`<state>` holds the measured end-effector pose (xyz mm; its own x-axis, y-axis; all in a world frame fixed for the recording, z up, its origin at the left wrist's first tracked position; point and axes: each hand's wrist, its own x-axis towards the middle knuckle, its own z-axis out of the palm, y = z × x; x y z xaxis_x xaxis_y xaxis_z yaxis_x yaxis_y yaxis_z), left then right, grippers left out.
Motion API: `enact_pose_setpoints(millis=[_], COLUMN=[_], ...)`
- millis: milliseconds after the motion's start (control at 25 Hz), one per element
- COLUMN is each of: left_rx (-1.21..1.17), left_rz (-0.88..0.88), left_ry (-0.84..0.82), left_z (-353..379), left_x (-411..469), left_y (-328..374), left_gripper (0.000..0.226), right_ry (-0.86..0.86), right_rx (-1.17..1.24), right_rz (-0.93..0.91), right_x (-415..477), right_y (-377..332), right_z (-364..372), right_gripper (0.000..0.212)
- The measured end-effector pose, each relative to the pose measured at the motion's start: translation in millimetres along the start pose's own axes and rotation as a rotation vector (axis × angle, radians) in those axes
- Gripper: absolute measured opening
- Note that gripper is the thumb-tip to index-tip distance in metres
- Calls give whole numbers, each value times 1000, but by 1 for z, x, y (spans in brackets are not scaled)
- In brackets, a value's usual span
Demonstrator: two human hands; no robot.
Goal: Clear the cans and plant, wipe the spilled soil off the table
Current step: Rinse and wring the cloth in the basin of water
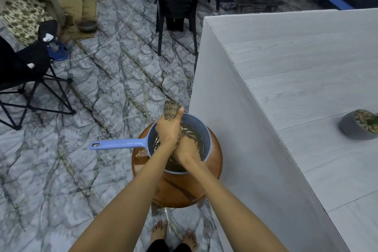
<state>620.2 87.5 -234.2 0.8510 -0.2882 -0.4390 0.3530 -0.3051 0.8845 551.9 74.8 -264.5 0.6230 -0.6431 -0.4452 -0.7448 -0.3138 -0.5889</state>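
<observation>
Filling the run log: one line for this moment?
left hand: grips cloth | right hand: grips cloth in muddy water | blue dipper: on wooden stool | potted plant: on table

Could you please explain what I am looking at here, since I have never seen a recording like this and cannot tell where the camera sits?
There is no machine here. The single picture comes from a wide-angle camera worn on a person's head, looking forward and down, so the two bare arms reaching in from the bottom are the wearer's own. The left hand grips a soiled cloth over a blue dipper of murky water, which stands on a wooden stool. The right hand is down in the dipper. It seems to hold the cloth's lower end, but its fingers are hidden. To the right is the pale grey table, with a potted plant at the picture's edge. No cans show.
</observation>
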Motion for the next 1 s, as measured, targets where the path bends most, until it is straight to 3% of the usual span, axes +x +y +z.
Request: enact_pose_setpoints(millis=[160,280,480,600,680,800,1000], left_rx=[4,-79,-207,-233,-144,-108,-90], left_rz=[-45,-107,-256,-350,-381,-454,-474], left_ry=[88,-1,-434,-575,-547,-357,-134], left_z=[-2,-7,-29,-46,-50,-42,-13], left_x=[2,-1,-7,-7,-8,-6,3], left_y=[-3,-4,5,5,1,-13,-36], left_gripper=[51,53,24,13,19,37,45], right_ry=[97,107,-437,-494,-408,-246,3], right_rx=[-156,-192,253,594,815,972,966], right_rz=[-29,-92,-1,71,170,311,459], right_x=[-11,-13,-13,-13,-10,-6,-7], right_y=[-9,-8,-5,3,10,10,-9], right_z=[2,-6,-32,-50,-57,-53,-19], right_gripper=[23,22,41,44,26,12,27])
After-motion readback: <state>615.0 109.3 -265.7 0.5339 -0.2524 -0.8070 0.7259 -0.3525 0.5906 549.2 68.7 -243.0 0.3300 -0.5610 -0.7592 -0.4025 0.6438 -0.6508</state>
